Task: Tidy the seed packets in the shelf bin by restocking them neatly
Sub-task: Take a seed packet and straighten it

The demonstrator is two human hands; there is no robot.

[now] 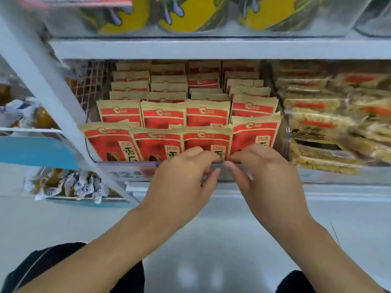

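At the bin's front lip (pixel 127 163), your left hand (pixel 182 178) and right hand (pixel 264 176) meet, fingers curled, seemingly pinching the lower edge of the front-row seed packets (pixel 208 142). The packets stand upright just beyond your fingertips, rows running back; both hands sit equally near.

A white metal shelf (pixel 160 48) runs across the top, with a slanted white upright (pixel 42 81) at the left. Below lies a pale grey, glossy floor (pixel 211 240) that reflects soft overhead light. A blue panel (pixel 36 151) edges the neighbouring shelf at the left, beside wire mesh (pixel 88 85).
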